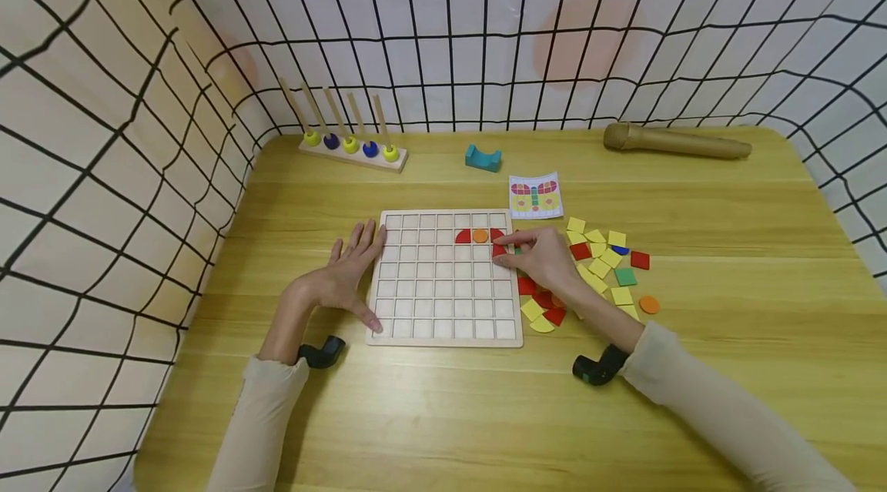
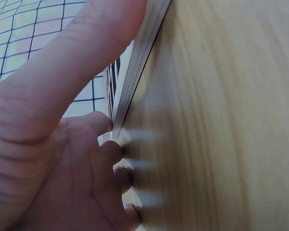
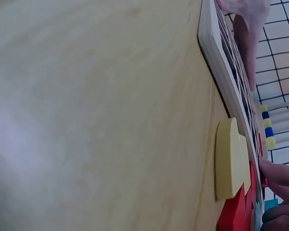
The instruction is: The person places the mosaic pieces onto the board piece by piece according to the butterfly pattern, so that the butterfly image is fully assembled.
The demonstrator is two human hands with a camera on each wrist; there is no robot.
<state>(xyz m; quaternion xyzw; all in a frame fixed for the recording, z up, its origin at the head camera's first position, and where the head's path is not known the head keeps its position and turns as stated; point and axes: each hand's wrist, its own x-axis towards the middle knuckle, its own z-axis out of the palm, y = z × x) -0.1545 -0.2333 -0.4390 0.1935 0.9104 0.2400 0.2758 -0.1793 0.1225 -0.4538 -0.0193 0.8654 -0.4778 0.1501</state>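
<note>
A pale wooden grid board (image 1: pixel 443 307) lies flat on the table. My left hand (image 1: pixel 343 276) rests along its left edge with fingers spread, the thumb near the front corner; the left wrist view shows the palm (image 2: pixel 82 168) beside the board's edge. At the board's right side my right hand (image 1: pixel 543 257) pinches a red piece (image 1: pixel 499 250) between thumb and index finger, over a cell of the right column. Just behind it is a red quarter-round piece (image 1: pixel 496 233). Further left in that row lie an orange disc (image 1: pixel 480 235) and another red quarter-round piece (image 1: pixel 463 236).
Loose yellow, red, green and blue pieces (image 1: pixel 604 267) lie right of the board, partly under my right forearm. A butterfly pattern card (image 1: pixel 536 195) lies behind. Further back stand a peg rack (image 1: pixel 353 155), a teal block (image 1: pixel 483 158) and a wooden microphone-shaped object (image 1: pixel 675 142).
</note>
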